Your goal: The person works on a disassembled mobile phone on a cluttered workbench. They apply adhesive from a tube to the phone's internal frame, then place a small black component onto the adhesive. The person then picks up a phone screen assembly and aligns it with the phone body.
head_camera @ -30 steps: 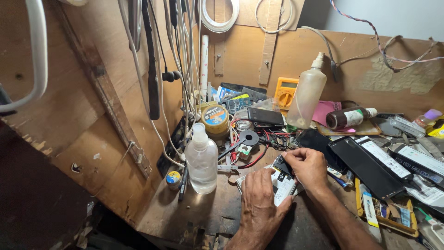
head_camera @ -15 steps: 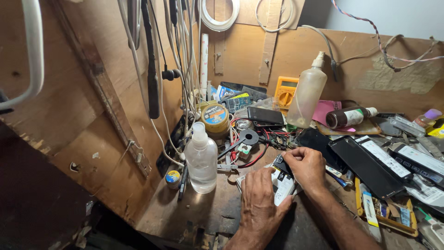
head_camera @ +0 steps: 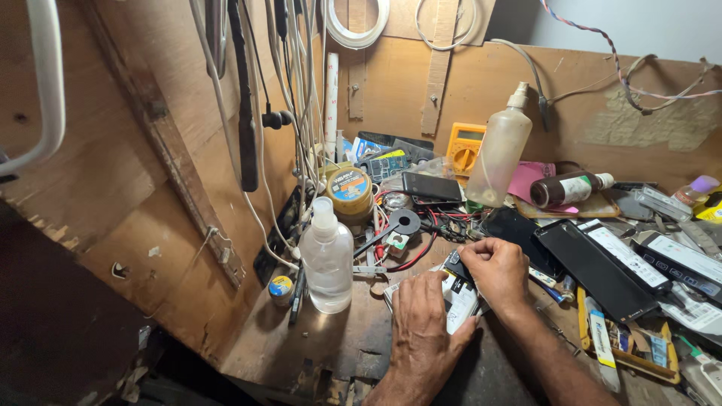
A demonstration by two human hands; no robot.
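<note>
On a cluttered wooden counter (head_camera: 331,338), the left hand (head_camera: 423,331) lay flat, pinning a small white device (head_camera: 460,301); the right hand (head_camera: 496,269) curled closed at its top edge, apparently mid-prying, calling for steady, gentle leverage.

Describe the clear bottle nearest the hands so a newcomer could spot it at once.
Start at the wooden workbench and look just left of the left hand. The clear bottle stands upright there. Unlike the taller, cloudy bottle by the back wall, it is squat, see-through and white-capped.
</note>
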